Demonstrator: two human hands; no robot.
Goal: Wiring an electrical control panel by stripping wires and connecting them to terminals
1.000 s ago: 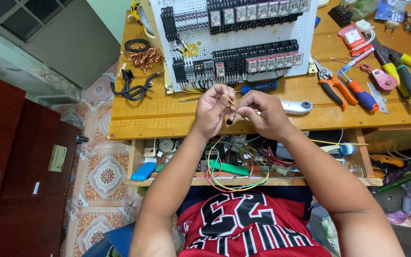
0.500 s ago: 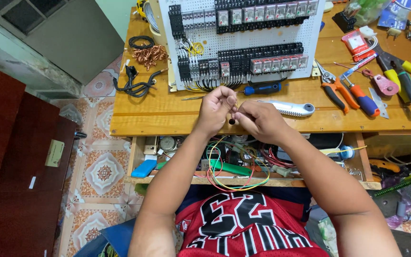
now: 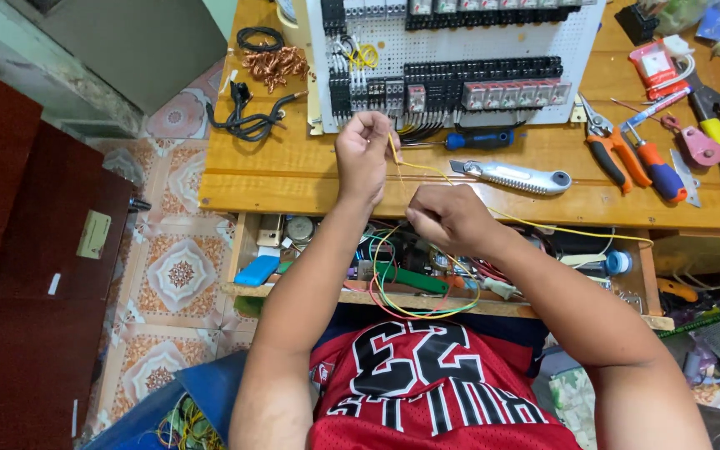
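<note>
Left hand (image 3: 366,152) pinches the yellow wire (image 3: 414,169) near the white panel (image 3: 460,50); right hand (image 3: 452,217) is fisted round it nearer the body. Pull too hard and it could slip free or snag the utility knife (image 3: 514,177).

Panel (image 3: 460,50) cropped — fingers (image 3: 381,133) (curled) hidden.

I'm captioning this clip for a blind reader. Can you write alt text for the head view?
Two bare hands hold a thin yellow wire over a wooden workbench: left hand raised near a white panel of black parts, right hand lower. A utility knife and pliers lie nearby.
</note>
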